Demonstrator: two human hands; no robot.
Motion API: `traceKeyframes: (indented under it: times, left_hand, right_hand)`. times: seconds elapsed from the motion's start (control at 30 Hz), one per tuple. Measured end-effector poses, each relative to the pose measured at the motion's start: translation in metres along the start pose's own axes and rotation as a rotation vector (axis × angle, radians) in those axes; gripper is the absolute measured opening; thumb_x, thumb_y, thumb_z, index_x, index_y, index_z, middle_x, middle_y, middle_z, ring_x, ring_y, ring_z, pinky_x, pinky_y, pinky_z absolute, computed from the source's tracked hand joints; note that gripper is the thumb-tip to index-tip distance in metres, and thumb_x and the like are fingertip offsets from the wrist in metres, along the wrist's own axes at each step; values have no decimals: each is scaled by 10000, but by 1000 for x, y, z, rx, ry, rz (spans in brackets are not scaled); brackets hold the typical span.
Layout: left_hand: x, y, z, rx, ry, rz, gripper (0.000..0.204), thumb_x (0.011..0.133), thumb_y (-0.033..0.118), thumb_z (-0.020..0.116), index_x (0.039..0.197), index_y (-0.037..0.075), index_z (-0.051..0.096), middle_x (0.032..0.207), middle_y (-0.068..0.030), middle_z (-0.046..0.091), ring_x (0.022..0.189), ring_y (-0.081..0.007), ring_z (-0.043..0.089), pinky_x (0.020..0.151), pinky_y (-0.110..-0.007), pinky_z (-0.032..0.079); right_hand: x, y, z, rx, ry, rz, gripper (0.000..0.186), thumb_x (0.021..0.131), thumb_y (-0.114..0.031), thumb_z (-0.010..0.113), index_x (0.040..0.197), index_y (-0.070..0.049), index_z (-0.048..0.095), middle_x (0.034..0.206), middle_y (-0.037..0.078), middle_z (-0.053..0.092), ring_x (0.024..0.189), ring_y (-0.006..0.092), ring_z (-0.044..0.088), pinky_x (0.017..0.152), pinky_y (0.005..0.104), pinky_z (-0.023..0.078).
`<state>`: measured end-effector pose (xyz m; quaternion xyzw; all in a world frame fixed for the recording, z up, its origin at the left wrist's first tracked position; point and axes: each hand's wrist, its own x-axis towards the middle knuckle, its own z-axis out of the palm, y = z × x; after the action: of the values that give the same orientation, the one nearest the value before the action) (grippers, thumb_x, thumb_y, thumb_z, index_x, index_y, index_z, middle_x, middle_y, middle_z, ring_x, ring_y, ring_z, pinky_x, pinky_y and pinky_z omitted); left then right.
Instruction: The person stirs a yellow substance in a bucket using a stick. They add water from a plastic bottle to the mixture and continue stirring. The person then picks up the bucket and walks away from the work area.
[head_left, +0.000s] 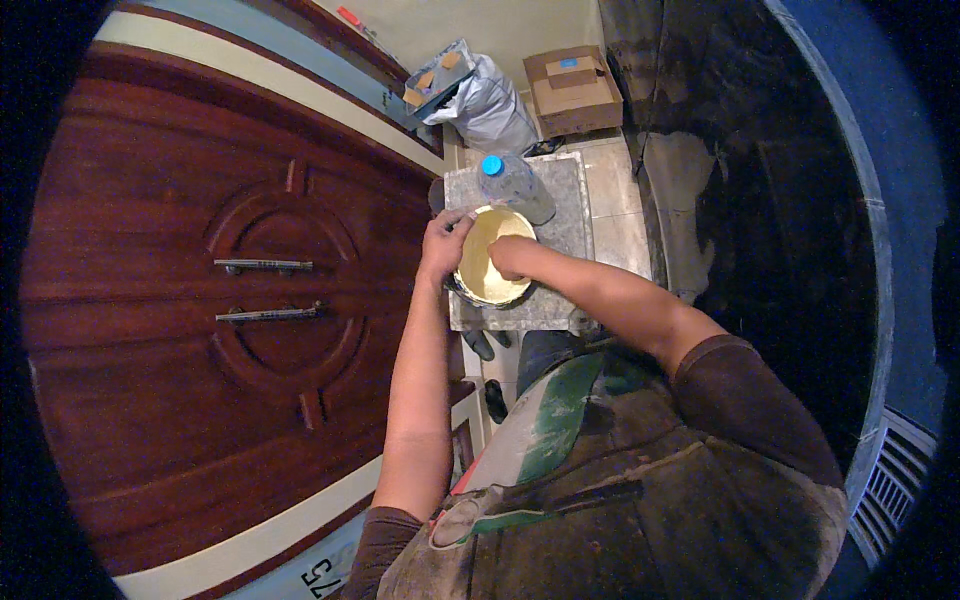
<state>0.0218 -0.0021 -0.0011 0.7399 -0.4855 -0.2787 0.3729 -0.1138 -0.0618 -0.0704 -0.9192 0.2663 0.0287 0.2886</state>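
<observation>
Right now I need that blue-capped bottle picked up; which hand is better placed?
Left, probably: the left hand sits on the bucket rim nearer the bottle; the right hand is inside it.

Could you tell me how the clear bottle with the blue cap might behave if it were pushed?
The bottle looks like thin plastic, so it would probably flex rather than break. It appears to lie on its side on the slab, so it may roll. Its fill level cannot be told.

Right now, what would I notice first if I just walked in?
Probably the big red-brown door filling the left side, with two metal handles. Next, the bucket of pale yellow paint in the middle: the left hand is on its rim and the right hand dips inside. A blue-capped bottle stands just behind it.
</observation>
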Motion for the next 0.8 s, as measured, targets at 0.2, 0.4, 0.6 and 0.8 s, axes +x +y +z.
traceKeyframes:
  times: [0.2,0.4,0.6,0.8]
  left_hand:
    - [-4,-10,0,67,41,78,279,927,227,660,1077,2,727,968,-119,692,919,-190,639,835,-324,492]
    - [-7,-6,3,41,43,3,300,900,266,674,1113,64,733,1027,-146,690,979,-252,649,883,-329,485]
    - [-11,-1,4,81,48,23,303,895,265,682,1116,63,732,1032,-150,690,994,-253,653,885,-336,488]
    - [-14,-5,7,66,69,60,299,899,244,684,1106,33,726,1046,-161,688,1008,-267,648,894,-346,485]
  right_hand:
    - [-20,-7,-19,63,71,89,226,827,-104,562,931,-6,737,939,221,715,868,367,705,733,489,563]
    - [-14,-7,-19,103,149,60,209,768,-93,619,914,8,729,908,222,716,858,369,708,728,486,563]
    - [-15,-5,-23,-86,-56,-79,193,807,-123,592,885,-1,719,889,221,715,849,367,709,738,472,567]
    - [-8,-5,-20,-242,-317,-216,197,832,-120,576,914,-8,715,895,201,721,874,365,708,754,454,569]
